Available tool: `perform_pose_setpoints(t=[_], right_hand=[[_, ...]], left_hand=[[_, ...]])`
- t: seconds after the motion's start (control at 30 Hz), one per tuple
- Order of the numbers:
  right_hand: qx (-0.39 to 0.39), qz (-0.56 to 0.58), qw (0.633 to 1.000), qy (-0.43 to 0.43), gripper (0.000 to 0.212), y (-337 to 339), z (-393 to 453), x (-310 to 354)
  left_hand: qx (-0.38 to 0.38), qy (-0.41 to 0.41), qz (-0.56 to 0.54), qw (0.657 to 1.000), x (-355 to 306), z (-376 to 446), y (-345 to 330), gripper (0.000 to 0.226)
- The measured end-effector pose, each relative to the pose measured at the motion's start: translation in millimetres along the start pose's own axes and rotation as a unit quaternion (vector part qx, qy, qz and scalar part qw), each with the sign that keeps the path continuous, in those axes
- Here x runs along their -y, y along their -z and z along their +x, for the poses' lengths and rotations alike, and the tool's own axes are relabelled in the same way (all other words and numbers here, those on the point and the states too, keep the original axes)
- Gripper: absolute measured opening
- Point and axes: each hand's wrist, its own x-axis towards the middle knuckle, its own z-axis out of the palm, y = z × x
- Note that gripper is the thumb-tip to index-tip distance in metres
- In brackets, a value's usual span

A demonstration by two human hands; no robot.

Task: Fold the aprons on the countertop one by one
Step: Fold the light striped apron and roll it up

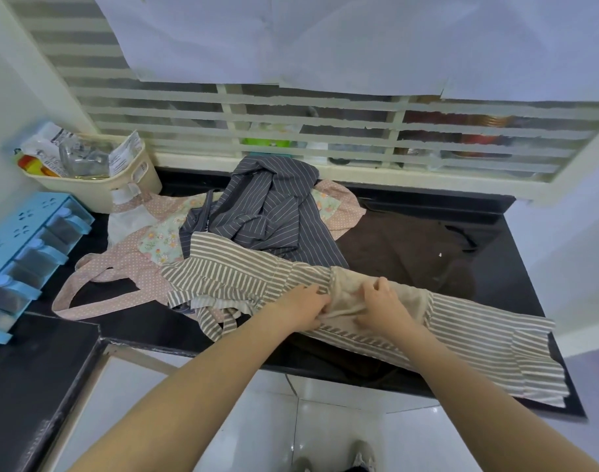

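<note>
beige striped apron [230, 270] bunched under both hands, left hand [299, 306] fingertips buried, right hand [381, 303] pinching fabric

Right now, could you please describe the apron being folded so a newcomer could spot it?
Start at the black countertop; along its near edge lies the tan-and-cream striped apron, gripped by both hands. Unlike the dark pinstriped apron and pink polka-dot apron behind it, its stripes are broad.

Four aprons lie on the table [516, 253]: one beige-striped apron [223, 270] at the front, one navy pinstriped apron [267, 206] behind it, one pink floral apron [144, 240] to its left, one dark brown apron [403, 250] to its right. Two hands, left [301, 308] and right [381, 306], one cream basket [121, 185], one blue rack [22, 243].
</note>
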Motion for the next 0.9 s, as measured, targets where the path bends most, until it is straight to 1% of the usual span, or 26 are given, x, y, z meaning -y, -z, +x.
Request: perform_pose_setpoints(t=[0.1,0.17,0.2,0.27,0.33,0.4,0.53,0.63,0.7,0.73,0.8,0.87,0.9], right_hand=[[-0.058,0.003,0.998,-0.006,0.044,-5,-2,-6],[-0.079,-0.014,0.996,-0.031,0.05,-4,-5,-13],[-0.077,-0.029,0.995,-0.048,0.058,-3,-6,-16],[-0.057,-0.03,0.995,-0.078,0.074,-2,-9,-22],[-0.021,0.006,0.996,-0.087,0.083,-1,-11,-23],[0.009,0.023,0.996,-0.081,0.082,2,-14,-23],[0.052,0.014,0.998,-0.028,0.08,7,-18,-30],[0.071,-0.02,0.997,0.019,0.077,14,-19,-45],[0.092,-0.025,0.995,0.043,0.074,17,-19,-54],[0.104,-0.028,0.993,0.053,0.074,18,-19,-55],[0.111,-0.048,0.99,0.073,0.078,20,-15,-57],[0.092,-0.07,0.988,0.102,0.08,24,-9,-61],[0.076,-0.066,0.988,0.12,0.078,28,-5,-68]], left_hand=[[0.017,0.027,-0.042,0.999,1,0,3,0.032],[0.018,0.041,-0.059,0.997,-1,2,4,0.031],[0.021,0.045,-0.064,0.997,-3,2,3,0.032],[0.024,0.053,-0.101,0.993,-5,4,1,0.037],[0.016,0.068,-0.196,0.978,-6,5,2,0.045],[-0.01,0.088,-0.273,0.958,-5,8,3,0.043],[-0.063,0.167,-0.316,0.932,-2,15,-1,0.019],[-0.077,0.217,-0.34,0.912,-7,19,-4,0.02],[-0.093,0.229,-0.366,0.897,-15,22,-4,0.023],[-0.108,0.232,-0.366,0.895,-18,23,-4,0.022],[-0.15,0.247,-0.324,0.901,-22,25,-5,0.016],[-0.179,0.273,-0.263,0.908,-27,27,-8,0.01],[-0.184,0.295,-0.226,0.91,-34,27,-9,0.013]])
